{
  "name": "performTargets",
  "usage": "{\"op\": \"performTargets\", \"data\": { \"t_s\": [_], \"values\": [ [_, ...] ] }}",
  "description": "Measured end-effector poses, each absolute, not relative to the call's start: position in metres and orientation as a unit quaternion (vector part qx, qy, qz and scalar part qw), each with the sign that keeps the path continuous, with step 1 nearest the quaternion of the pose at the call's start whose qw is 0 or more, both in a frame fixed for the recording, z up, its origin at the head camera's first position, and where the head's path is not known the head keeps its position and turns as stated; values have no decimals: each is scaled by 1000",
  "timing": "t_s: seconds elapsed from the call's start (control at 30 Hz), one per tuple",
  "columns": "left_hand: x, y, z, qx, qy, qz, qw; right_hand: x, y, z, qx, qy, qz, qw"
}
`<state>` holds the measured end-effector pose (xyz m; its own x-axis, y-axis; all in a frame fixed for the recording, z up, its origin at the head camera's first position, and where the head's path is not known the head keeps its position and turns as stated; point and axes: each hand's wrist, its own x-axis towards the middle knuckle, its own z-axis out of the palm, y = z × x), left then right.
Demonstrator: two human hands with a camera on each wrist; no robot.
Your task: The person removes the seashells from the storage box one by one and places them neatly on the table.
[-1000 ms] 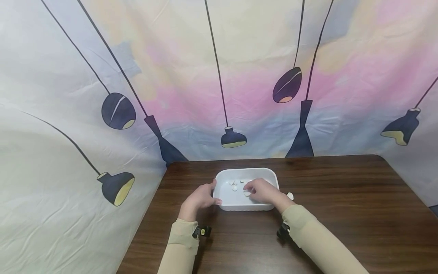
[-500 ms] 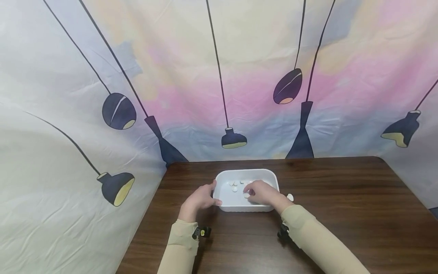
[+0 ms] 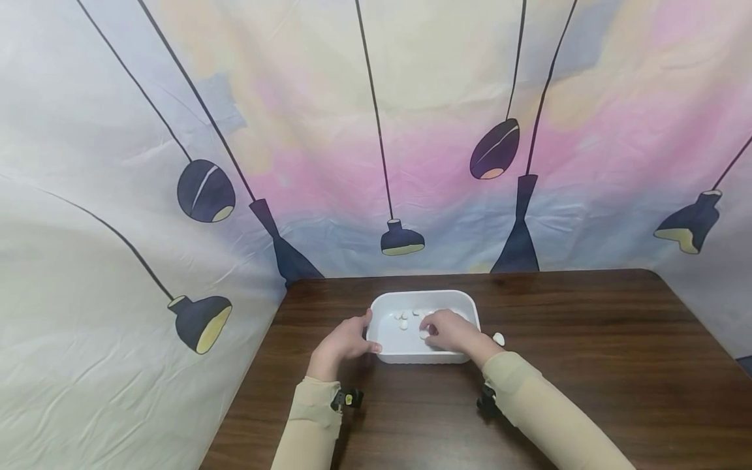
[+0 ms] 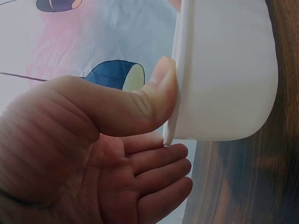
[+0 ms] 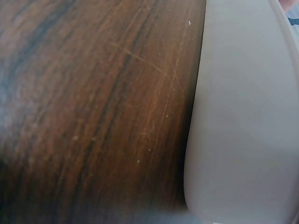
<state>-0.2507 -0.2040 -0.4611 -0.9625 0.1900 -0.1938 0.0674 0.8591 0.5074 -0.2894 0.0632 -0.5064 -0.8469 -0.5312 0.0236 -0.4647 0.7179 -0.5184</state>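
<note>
A white rectangular tray (image 3: 423, 358) with rounded corners stands on the wooden table. My left hand (image 3: 343, 339) holds its left end; in the left wrist view the thumb (image 4: 156, 100) presses on the rim and the fingers (image 4: 159, 161) extend beneath it. My right hand (image 3: 449, 331) reaches over the front rim into the tray, thumb and fingers pinching a small white piece (image 3: 424, 334) close to the bottom. Several similar white pieces (image 3: 403, 324) lie left of those fingertips. The right wrist view has the tray's outer wall (image 5: 247, 112), with the pinching fingertips out of its sight.
One more white piece (image 3: 498, 339) lies on the dark wooden table (image 3: 599, 352), just right of the tray. Behind the table hangs a cloth (image 3: 317, 163) printed with lamps. Both wrists carry small black devices (image 3: 348, 399).
The right fingertips have closed in on the white piece in the tray, which has shifted slightly. My left hand and the tray stay in place.
</note>
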Motion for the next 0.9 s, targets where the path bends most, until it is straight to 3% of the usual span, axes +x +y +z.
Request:
{"op": "performTargets", "data": {
  "t_s": [0.9],
  "values": [
    [-251,-202,-457,66,958,248,125,-292,66,-509,-262,925,-267,62]
  ]
}}
